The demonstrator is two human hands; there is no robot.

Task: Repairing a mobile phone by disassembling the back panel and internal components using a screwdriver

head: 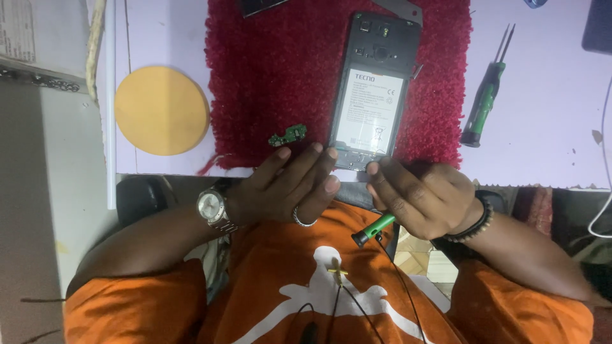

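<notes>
I've got the opened phone (373,95) lying back-up on the red mat (280,83), its lower end right at the near edge of the desk (548,127), battery and boards exposed. My left hand (287,188) sits with fingers loosely extended, fingertips touching the phone's bottom edge, not clamped on anything. My right hand (424,200) is curled around a green-handled screwdriver (375,229), handle end sticking out under the palm toward my chest; the tip is hidden behind my fingers, so I can't tell what it's on. Risks as I read them: the phone's lower end overhangs or nearly overhangs the near desk edge, and with only fingertips steadying it, a hard push from the tool could slide it off the mat into my lap. Tip is working blind near the battery's lower end; a slip there could gouge it or a connector. The small green circuit board (288,135) lies loose on the mat just beyond my left fingertips, near the mat's near-left corner; a sweep of the hand could flick it off the desk, and the mat's pile would hide any small screw. Dark cables hang across my shirt under the right hand and could snag the handle. Second green screwdriver (486,102) on the desk's right side and the yellow disc (161,110) on the left are well apart, no concern.
</notes>
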